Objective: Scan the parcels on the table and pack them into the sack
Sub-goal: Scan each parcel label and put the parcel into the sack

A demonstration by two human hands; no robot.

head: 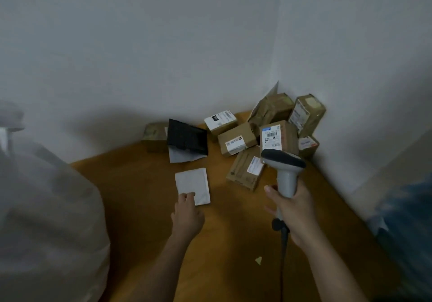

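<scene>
Both of my forearms come in from the bottom edge of the view, over the near part of the wooden desk (145, 208). My right hand (292, 210) grips the handle of the pale barcode scanner (284, 164), fingers wrapped round it and thumb lying along its left side; its dark head points toward the pile in the far right corner, and its cable (283, 243) drops below my wrist and is lost toward the bottom edge. My left hand (188, 213) reaches to the flat white parcel (192, 185) lying alone mid-desk, fingertips touching its near left corner. Those fingers look bent, but I cannot tell whether they pinch the edge or only rest on it.

Against the far corner walls I count about seven brown cardboard boxes (236, 141) heaped together, some tilted and partly covering each other, so the count is unsure. One more brown box (154, 135) sits at the far edge, half hidden behind a black mailer (187, 138) that lies on a grey one. Labels are too blurred to read.

At the left edge, a large pale sack (46, 220) bulges, cut off by the frame. A small yellowish scrap (258, 260) lies near my right forearm.
</scene>
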